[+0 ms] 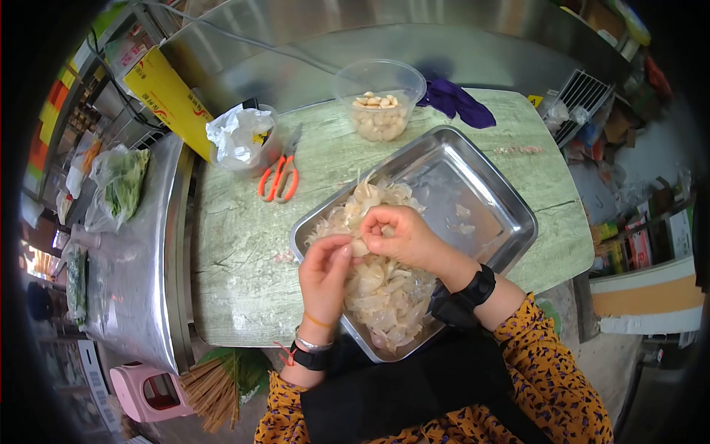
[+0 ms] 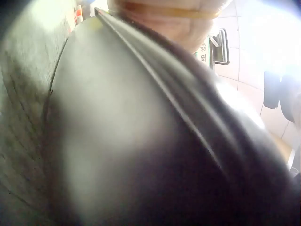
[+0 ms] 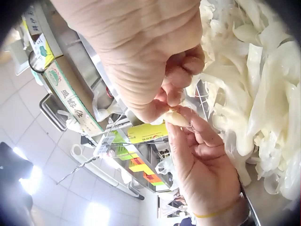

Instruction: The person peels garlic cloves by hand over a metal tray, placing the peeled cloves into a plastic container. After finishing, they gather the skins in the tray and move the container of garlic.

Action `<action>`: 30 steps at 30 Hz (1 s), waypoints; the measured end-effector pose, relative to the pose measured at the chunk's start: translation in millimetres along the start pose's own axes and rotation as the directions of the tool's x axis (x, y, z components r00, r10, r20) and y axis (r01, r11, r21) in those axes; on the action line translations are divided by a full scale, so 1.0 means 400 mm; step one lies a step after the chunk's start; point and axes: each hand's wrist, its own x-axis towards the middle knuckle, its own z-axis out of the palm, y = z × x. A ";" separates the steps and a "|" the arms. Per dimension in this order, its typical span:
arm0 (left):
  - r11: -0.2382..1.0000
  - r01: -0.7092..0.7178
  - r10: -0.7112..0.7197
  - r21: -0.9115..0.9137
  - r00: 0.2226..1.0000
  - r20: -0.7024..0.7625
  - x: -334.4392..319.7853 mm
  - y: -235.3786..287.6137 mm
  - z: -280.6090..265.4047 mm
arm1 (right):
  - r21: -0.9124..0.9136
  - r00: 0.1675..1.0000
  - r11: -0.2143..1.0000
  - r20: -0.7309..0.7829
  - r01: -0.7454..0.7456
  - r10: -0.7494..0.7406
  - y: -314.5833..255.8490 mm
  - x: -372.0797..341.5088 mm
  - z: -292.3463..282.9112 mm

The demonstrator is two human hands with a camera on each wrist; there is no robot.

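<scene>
Above a steel tray (image 1: 518,248), my left hand (image 1: 325,266) pinches a pale garlic clove (image 3: 178,119) between thumb and fingers. My right hand (image 1: 407,235) meets it there, its thumb and curled fingertips pinching the clove's end, as the right wrist view shows. Beneath both hands lies a heap of thin whitish garlic skins (image 1: 388,296), filling the near and left part of the tray. Past the tray stands a clear plastic bowl (image 1: 381,122) with several peeled cloves in it. The left wrist view is mostly filled by a blurred metal wall.
Orange-handled scissors (image 1: 279,180) lie on the green table (image 1: 244,274), left of the tray. Near them are a tub with crumpled white foil (image 1: 240,133) and a yellow box (image 1: 168,100). A purple cloth (image 1: 458,102) sits right of the bowl. A metal counter (image 1: 137,259) borders the left.
</scene>
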 end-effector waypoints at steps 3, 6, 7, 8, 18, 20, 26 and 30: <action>0.996 -0.090 0.089 0.030 0.995 0.040 -0.004 0.007 0.010 | 0.025 1.000 0.999 0.017 -0.020 0.020 0.007 -0.001 -0.003; 0.987 -0.131 0.120 0.091 0.986 0.119 0.004 -0.013 -0.001 | 0.090 0.999 0.995 0.032 0.039 -0.042 0.010 0.003 0.000; 0.987 -0.131 0.120 0.090 0.986 0.119 0.004 -0.013 -0.003 | 0.089 0.999 0.995 0.032 0.039 -0.042 0.005 0.001 -0.002; 0.981 -0.161 0.144 0.110 0.979 0.144 0.003 -0.012 -0.006 | 0.176 0.995 0.980 0.056 -0.092 0.083 -0.004 -0.002 -0.004; 0.979 -0.122 0.105 -0.164 0.988 -0.109 0.010 -0.011 -0.002 | -0.072 0.999 0.997 -0.036 -0.006 0.004 0.022 0.001 -0.016; 0.978 -0.104 0.090 -0.183 0.992 -0.084 0.007 -0.005 -0.007 | -0.118 0.996 0.989 -0.050 -0.085 0.080 0.039 0.000 -0.022; 0.980 -0.067 0.056 -0.187 0.996 -0.065 0.002 0.008 0.005 | -0.159 0.996 0.987 -0.091 -0.029 0.015 -0.030 -0.005 -0.005; 0.995 -0.066 0.064 -0.080 0.998 -0.026 0.000 0.004 0.011 | -0.107 0.998 0.994 0.063 -0.025 0.031 -0.036 -0.007 0.002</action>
